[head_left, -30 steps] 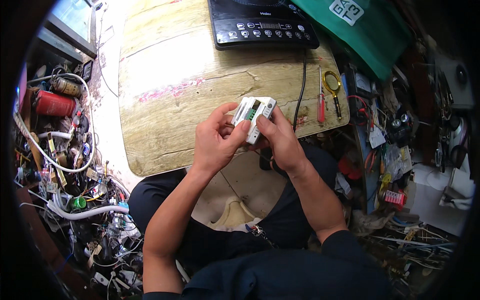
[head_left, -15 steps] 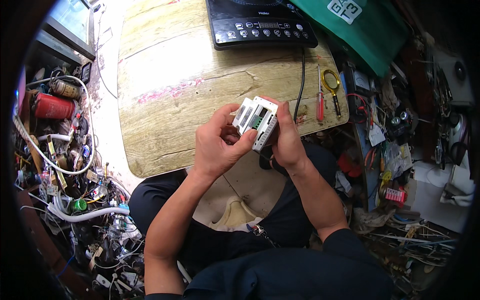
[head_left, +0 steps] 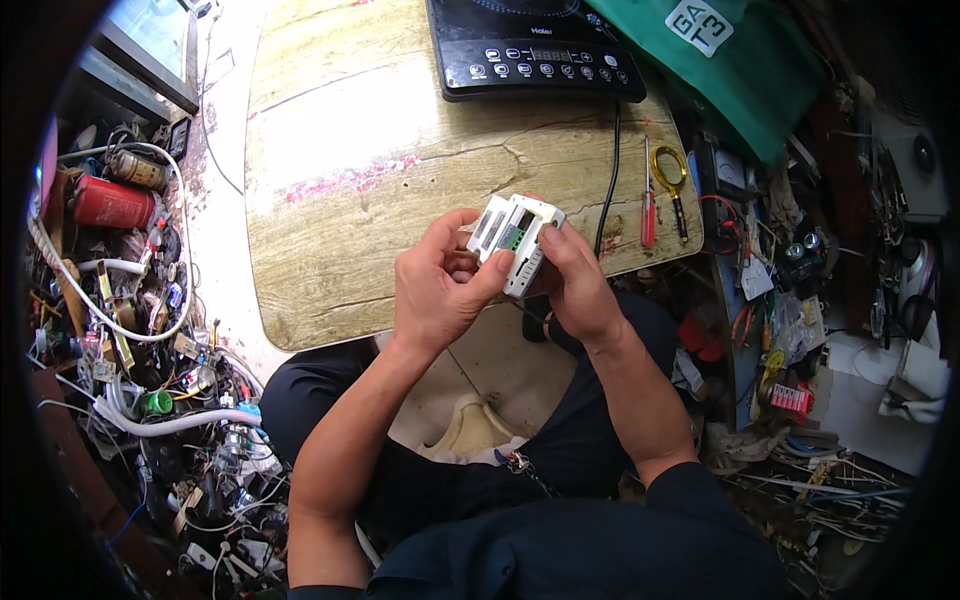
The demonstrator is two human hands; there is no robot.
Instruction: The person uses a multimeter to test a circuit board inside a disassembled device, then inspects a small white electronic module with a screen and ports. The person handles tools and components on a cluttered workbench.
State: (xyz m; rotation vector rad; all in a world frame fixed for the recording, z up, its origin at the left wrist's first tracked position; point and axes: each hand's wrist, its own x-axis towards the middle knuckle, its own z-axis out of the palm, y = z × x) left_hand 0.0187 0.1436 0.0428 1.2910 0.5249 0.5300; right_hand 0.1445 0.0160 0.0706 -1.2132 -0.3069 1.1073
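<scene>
Over the table's near edge, a white plastic electronic module [head_left: 517,236] is held up between both hands. It is boxy and tilted, with a dark slot, a green terminal block [head_left: 514,239] and vent slits along one side. My left hand [head_left: 432,290] grips its left and lower side, the thumb pressed to its near edge and the fingers curled behind. My right hand [head_left: 582,290] clasps its right side, thumb bent on the upper corner. The right fingers are mostly hidden behind the module.
The wood-patterned table [head_left: 350,240] carries a black induction cooker [head_left: 540,60] with its cord [head_left: 609,185], a red-handled screwdriver [head_left: 648,205] and a yellow-rimmed magnifying glass [head_left: 671,180]. A green bag [head_left: 740,90] overlaps the far right. Cables and parts [head_left: 200,480] clutter the left floor, beside a red cylinder [head_left: 113,207].
My right thumb has bent and shifted onto the module's upper right corner. The module has turned slightly in my hands. The surroundings sit a little further right in view.
</scene>
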